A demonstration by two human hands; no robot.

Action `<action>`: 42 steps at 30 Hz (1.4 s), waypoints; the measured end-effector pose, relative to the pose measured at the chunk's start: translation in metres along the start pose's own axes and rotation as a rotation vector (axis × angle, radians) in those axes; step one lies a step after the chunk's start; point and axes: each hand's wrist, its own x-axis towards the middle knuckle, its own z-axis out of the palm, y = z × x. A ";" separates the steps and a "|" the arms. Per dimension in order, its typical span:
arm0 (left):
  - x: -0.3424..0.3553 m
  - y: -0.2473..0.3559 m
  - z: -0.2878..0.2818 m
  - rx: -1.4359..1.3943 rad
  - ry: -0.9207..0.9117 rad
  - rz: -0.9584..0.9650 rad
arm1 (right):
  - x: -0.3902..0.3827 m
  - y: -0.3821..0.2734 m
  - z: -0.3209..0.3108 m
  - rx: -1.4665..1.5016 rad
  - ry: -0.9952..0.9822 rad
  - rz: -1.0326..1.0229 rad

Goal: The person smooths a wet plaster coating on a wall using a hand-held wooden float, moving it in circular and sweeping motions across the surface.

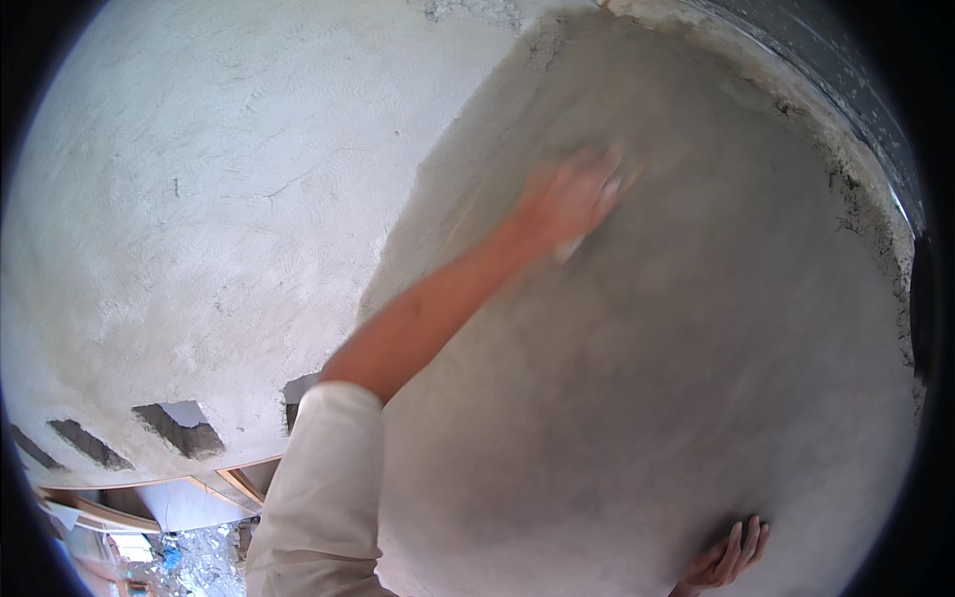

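Observation:
In front of me is a plastered wall, with a darker, damp-looking grey patch (637, 398) beside a paler dry area (249, 179). My left hand (572, 204) reaches up across the dark patch, its bare forearm coming out of a light sleeve (323, 497). Motion smears that hand; its fingers look closed around a thin, pale-edged thing pressed to the surface, whose kind I cannot make out. Low on the right, my right hand (731, 554) rests against the same dark plaster. Its fingers are stretched out with nothing in them, and its wrist is cut off by the lower edge.
Several rectangular openings (184, 430) pierce the wall at the lower left. Below them are wooden frames (214, 488) and a floor littered with rubble (204, 562). A dark curved edge (826, 70) borders the plaster at the upper right, with rough, broken plaster along it.

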 end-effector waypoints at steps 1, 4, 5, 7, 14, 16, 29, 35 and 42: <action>0.045 -0.001 -0.011 0.049 -0.025 0.027 | 0.001 -0.001 -0.001 0.000 0.001 -0.004; 0.139 -0.022 -0.032 0.134 -0.143 -0.234 | 0.000 0.001 -0.001 0.000 0.019 -0.011; 0.143 -0.024 -0.023 0.079 -0.087 -0.261 | 0.000 0.002 -0.002 -0.003 0.033 -0.012; 0.136 -0.032 -0.020 -0.001 0.004 -0.329 | -0.002 0.001 -0.002 0.013 0.052 -0.014; -0.050 -0.077 0.008 0.086 0.014 -0.247 | -0.021 0.023 -0.007 -0.098 -0.083 -0.045; -0.082 -0.056 0.003 0.096 -0.090 -0.253 | -0.027 0.023 0.001 -0.084 -0.073 -0.030; 0.164 -0.060 -0.008 0.108 -0.045 -0.175 | -0.004 0.003 0.003 -0.037 0.046 -0.004; -0.001 -0.083 -0.013 0.298 -0.252 -0.198 | 0.003 -0.005 0.006 -0.019 0.088 -0.046; -0.189 -0.106 -0.014 0.198 -0.404 -0.459 | -0.016 0.017 0.000 -0.067 -0.010 -0.147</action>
